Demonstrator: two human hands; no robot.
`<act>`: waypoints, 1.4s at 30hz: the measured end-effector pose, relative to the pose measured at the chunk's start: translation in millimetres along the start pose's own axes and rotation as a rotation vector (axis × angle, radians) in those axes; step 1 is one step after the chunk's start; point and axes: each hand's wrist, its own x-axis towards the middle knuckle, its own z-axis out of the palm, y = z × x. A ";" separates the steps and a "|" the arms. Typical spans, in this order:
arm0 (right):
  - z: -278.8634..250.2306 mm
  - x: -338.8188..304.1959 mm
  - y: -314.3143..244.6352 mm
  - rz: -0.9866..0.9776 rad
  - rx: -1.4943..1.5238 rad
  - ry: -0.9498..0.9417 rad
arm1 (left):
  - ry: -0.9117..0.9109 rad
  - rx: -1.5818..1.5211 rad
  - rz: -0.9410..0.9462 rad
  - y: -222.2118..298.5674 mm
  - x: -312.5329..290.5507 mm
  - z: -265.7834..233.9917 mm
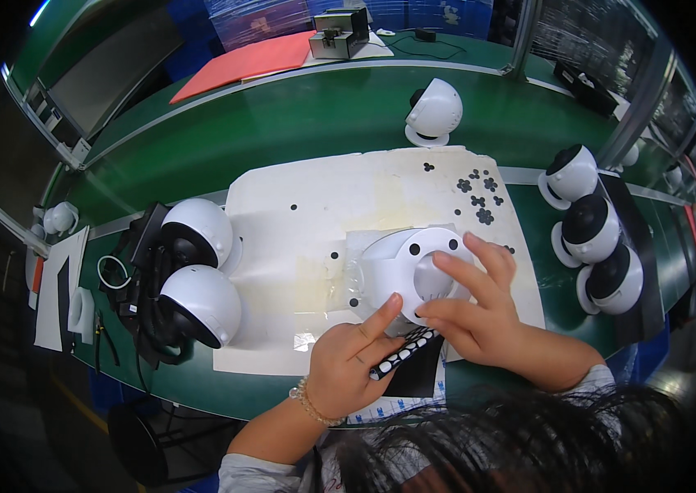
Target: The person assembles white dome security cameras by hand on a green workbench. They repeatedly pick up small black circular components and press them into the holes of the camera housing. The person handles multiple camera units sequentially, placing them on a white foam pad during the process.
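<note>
A white rounded camera-like device (pixel 381 275) lies on the pale work sheet in front of me, its round base turned up. Small black round pads (pixel 414 249) sit on the base's rim. My right hand (pixel 483 316) grips the base from the right, its fingers along the rim and its thumb by a black pad at the near edge. Between the fingers of my left hand (pixel 344 366) is a black strip with white round spots (pixel 404 353), apparently a sticker-pad sheet. My left index finger reaches the device's near edge.
Two similar white devices (pixel 200 304) with black cables stand at left; three more (pixel 590 230) are at right and one (pixel 434 111) is behind. Loose black pads (pixel 485 217) dot the pale sheet (pixel 274 271). Pliers (pixel 101 337) lie far left. A metal box (pixel 338 37) stands at the back.
</note>
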 end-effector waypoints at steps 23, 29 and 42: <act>-8.4 -21.4 13.3 0.211 0.263 0.104 | -0.003 -0.044 -0.098 1.7 1.2 -0.3; -6.7 -20.5 22.7 0.308 0.426 0.004 | 0.013 -0.044 -0.091 0.0 -0.2 2.6; -8.3 -25.4 22.0 0.158 0.184 0.017 | -0.017 0.001 -0.083 -1.2 -1.9 2.6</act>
